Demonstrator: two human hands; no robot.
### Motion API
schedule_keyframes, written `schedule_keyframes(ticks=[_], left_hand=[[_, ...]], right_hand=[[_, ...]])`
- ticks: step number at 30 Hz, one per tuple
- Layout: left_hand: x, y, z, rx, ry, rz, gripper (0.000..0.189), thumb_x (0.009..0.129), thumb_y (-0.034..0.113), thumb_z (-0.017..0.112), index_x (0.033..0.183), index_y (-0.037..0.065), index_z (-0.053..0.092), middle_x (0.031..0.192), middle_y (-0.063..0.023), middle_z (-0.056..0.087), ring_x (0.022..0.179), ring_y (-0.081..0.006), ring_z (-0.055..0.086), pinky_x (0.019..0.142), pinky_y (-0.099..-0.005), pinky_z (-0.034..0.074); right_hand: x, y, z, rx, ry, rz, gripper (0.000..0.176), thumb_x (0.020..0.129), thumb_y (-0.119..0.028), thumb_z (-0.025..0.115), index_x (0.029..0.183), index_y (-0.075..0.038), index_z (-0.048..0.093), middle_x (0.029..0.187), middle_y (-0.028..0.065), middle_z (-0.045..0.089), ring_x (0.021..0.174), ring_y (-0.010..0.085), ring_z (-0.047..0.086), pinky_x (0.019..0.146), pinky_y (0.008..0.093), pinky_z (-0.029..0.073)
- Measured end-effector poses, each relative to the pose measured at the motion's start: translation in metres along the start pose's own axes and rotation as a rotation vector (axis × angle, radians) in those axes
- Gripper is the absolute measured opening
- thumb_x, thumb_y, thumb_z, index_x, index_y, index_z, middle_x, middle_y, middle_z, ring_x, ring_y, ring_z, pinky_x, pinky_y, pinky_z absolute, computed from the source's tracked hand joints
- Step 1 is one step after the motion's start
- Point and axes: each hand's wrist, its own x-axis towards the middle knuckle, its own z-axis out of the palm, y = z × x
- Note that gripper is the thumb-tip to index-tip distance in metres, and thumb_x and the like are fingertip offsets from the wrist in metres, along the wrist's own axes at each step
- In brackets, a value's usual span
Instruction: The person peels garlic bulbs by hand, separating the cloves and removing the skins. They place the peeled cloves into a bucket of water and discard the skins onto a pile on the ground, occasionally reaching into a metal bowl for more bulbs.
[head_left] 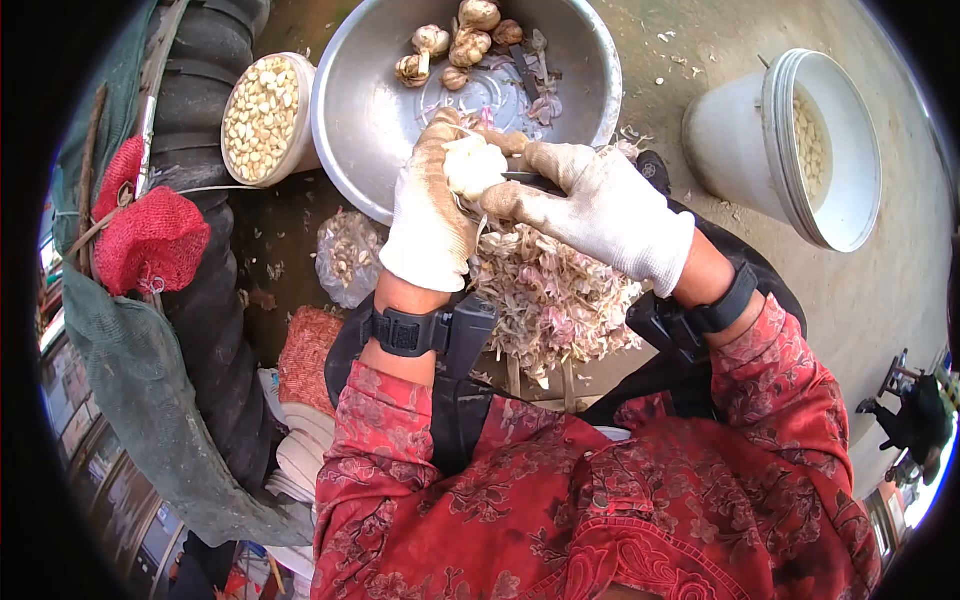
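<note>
A pale, partly peeled garlic bulb [474, 166] sits in my gloved left hand [432, 210], whose fingers are closed round it above the near rim of a metal basin [350, 150]. My right hand [600, 205], also in a stained white glove, is closed at the bulb's right side, its thumb close against it. Between that thumb and forefinger shows the thin dark blade of a small knife [532, 180], mostly covered by the glove. Several unpeeled garlic bulbs [470, 45] and bits of skin lie in the basin. Below my hands is a heap of garlic skins [560, 290].
A bucket of peeled cloves [262, 120] stands left of the basin. To the right a white bucket [730, 140] tilts, with cloves inside. A plastic bag [350, 262], a red mesh sack [165, 235] and dark ribbed tubing [205, 110] are at left. Another person [915, 420] is far right.
</note>
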Motion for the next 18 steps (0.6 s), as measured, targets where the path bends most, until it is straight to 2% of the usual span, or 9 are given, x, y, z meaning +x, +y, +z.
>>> schedule_keyframes(ticks=[1,2,4,8,10,13,16,18], left_hand=[[-0.001,0.002,0.005,-0.128,0.084,-0.053,0.036,0.097,0.029,0.04,0.121,0.004,0.05,0.107,-0.0113,0.062,0.098,-0.0203,0.061,0.083,-0.0328,0.052],[0.0,0.002,0.005,-0.128,0.084,-0.053,0.036,0.097,0.029,0.04,0.121,0.004,0.05,0.107,-0.0113,0.062,0.098,-0.0203,0.061,0.083,-0.0328,0.052],[0.003,0.001,0.003,-0.108,0.161,-0.154,0.038,0.098,0.032,0.04,0.119,0.002,0.051,0.108,-0.0134,0.062,0.094,-0.0215,0.063,0.082,-0.0337,0.052],[0.01,-0.007,-0.002,-0.26,0.196,-0.208,0.041,0.098,0.034,0.04,0.118,-0.001,0.051,0.105,-0.0145,0.064,0.09,-0.022,0.064,0.081,-0.0324,0.053],[0.01,-0.006,-0.011,-0.17,0.013,-0.262,0.041,0.098,0.033,0.04,0.116,-0.002,0.052,0.1,-0.0151,0.066,0.087,-0.0232,0.065,0.081,-0.0316,0.052],[0.005,-0.001,0.006,-0.154,0.116,-0.215,0.042,0.099,0.033,0.036,0.115,-0.002,0.052,0.097,-0.0161,0.067,0.087,-0.0234,0.065,0.08,-0.0308,0.053],[-0.001,0.009,0.011,-0.025,0.067,-0.191,0.042,0.1,0.034,0.033,0.114,-0.002,0.052,0.1,-0.0168,0.067,0.089,-0.0241,0.065,0.082,-0.032,0.053],[-0.002,0.009,0.012,-0.036,0.079,-0.193,0.042,0.1,0.033,0.032,0.113,-0.001,0.051,0.101,-0.017,0.067,0.09,-0.0241,0.065,0.082,-0.0321,0.052]], right_hand=[[0.0,0.003,0.0,-0.086,0.027,-0.076,0.05,0.086,-0.04,0.063,0.129,-0.015,0.055,0.092,0.0147,0.068,0.081,0.0237,0.067,0.075,0.0326,0.051],[-0.001,0.004,-0.001,-0.085,0.027,-0.076,0.05,0.086,-0.04,0.063,0.129,-0.015,0.055,0.092,0.0147,0.068,0.081,0.0237,0.067,0.075,0.0326,0.051],[-0.004,0.004,-0.004,-0.321,0.095,-0.239,0.044,0.088,-0.039,0.059,0.123,-0.013,0.059,0.087,0.0189,0.065,0.078,0.0331,0.065,0.07,0.0386,0.051],[-0.002,0.009,-0.002,-0.37,0.033,-0.216,0.038,0.089,-0.038,0.056,0.114,-0.011,0.063,0.085,0.0193,0.065,0.08,0.0356,0.063,0.069,0.0417,0.05],[0.0,0.01,-0.003,-0.419,-0.037,-0.218,0.038,0.09,-0.04,0.054,0.105,-0.008,0.066,0.081,0.0193,0.065,0.076,0.0356,0.064,0.068,0.0419,0.051],[-0.001,0.003,-0.006,-0.494,-0.062,-0.21,0.037,0.09,-0.042,0.054,0.098,-0.008,0.067,0.075,0.018,0.064,0.071,0.036,0.063,0.064,0.0435,0.05],[-0.001,0.011,0.002,-0.549,-0.031,-0.3,0.035,0.09,-0.041,0.053,0.095,-0.01,0.066,0.07,0.0165,0.063,0.066,0.036,0.062,0.06,0.0449,0.049],[-0.003,0.011,0.004,-0.576,-0.052,-0.269,0.034,0.09,-0.041,0.055,0.093,-0.009,0.067,0.07,0.0166,0.063,0.066,0.0355,0.063,0.06,0.0441,0.049]])
